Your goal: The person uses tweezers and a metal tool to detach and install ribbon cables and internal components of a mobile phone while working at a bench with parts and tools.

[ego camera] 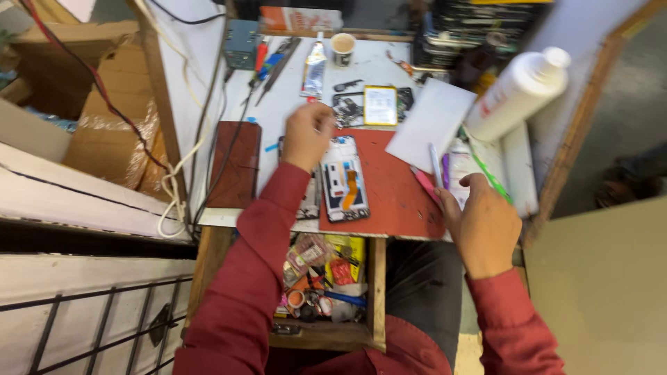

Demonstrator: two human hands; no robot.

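The left hand (307, 136) rests curled beside the opened phone (344, 179) on the red mat (396, 194). The right hand (484, 223), loosely open, touches a purple-edged packet (460, 167) at the counter's right, near a white bottle (517, 94).

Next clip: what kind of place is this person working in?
Most likely a phone repair bench. An opened phone with its insides exposed lies on a red mat, loose phone parts and hand tools lie on the bench, and an open drawer holds small spares.
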